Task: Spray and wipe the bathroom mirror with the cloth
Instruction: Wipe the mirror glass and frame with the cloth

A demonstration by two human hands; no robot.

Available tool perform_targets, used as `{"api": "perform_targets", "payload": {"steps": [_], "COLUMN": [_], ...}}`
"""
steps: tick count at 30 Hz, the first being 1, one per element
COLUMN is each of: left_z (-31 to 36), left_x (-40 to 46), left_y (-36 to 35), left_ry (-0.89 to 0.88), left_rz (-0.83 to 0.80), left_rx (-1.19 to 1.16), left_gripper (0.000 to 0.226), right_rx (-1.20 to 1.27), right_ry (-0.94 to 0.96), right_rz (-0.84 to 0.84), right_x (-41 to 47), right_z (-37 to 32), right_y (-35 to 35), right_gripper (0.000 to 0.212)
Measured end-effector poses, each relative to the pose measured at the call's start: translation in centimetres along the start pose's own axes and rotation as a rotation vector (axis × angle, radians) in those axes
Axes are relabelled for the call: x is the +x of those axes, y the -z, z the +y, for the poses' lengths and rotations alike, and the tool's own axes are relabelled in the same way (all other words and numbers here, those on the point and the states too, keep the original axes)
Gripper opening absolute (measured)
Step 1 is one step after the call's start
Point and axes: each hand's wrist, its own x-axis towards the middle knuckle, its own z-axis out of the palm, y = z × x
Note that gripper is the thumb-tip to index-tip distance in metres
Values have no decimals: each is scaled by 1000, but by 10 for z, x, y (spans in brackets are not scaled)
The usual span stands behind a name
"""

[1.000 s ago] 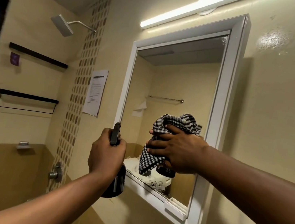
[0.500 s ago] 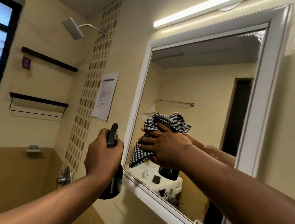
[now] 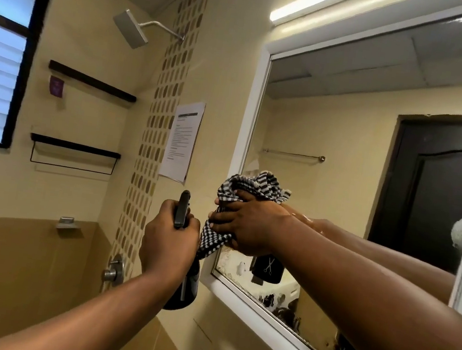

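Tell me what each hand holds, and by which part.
Left hand: black spray bottle, gripped around its neck below the trigger head. Right hand: checked cloth, bunched at its middle, against the mirror.

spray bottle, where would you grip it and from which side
Grip the spray bottle at the narrow neck just under its trigger head, coming from behind, as the left hand does. It stands upright and its round dark body widens below, so the neck probably suits one hand best.
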Motion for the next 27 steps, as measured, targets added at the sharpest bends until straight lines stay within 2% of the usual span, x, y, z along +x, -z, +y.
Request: {"api": "perform_targets", "payload": {"steps": [10,19,27], "left_z": [-4,4,26], "left_x": [-6,-32,-73], "left_y": [-8,-2,9], "left_ry": [24,38,34], "left_rz": [-49,-60,-47], "left_rx": [-33,-28,7], "left_gripper": [3,6,6], "right_rx": [-7,63,79], "right_ry": [148,145,142], "right_rz": [-179,-238,-262], "right_x": [-12,-42,-106], "right_z": [-29,-50,-56], "right_y": [-4,-9,-9], "right_gripper": [49,48,48]}}
